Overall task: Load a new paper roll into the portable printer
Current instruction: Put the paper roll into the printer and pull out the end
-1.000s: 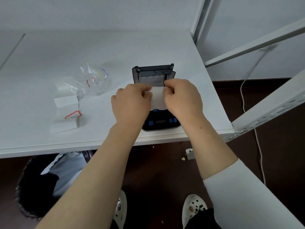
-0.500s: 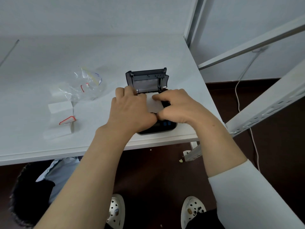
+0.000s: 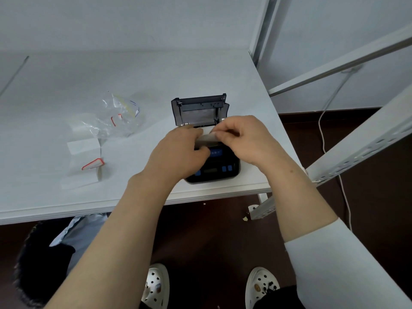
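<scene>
Printer is set on the white bench, close to the near edge and toward the right corner. Lid is hinged up at the far side, standing roughly upright; paper bay is exposed but mostly hidden behind the hands. Dark front panel with blue buttons is seen below the hands.

Paper roll is held over the open bay, between both hands; only a short white-grey stretch is visible. Whether it is seated in the bay or just above it cannot be told.

Left hand is curled around the left end of the roll, fingers bent over the top, thumb underneath near the panel. Right hand is placed at the right end, thumb and forefinger pinched together on the paper edge, remaining fingers folded in.

Left of the printer, well apart: crumpled clear plastic bag with red markings, white paper strips just beside it, and a red-edged label nearer the bench edge.

Metal shelf frame is seen at right, with a white cable hanging to the dark floor.
</scene>
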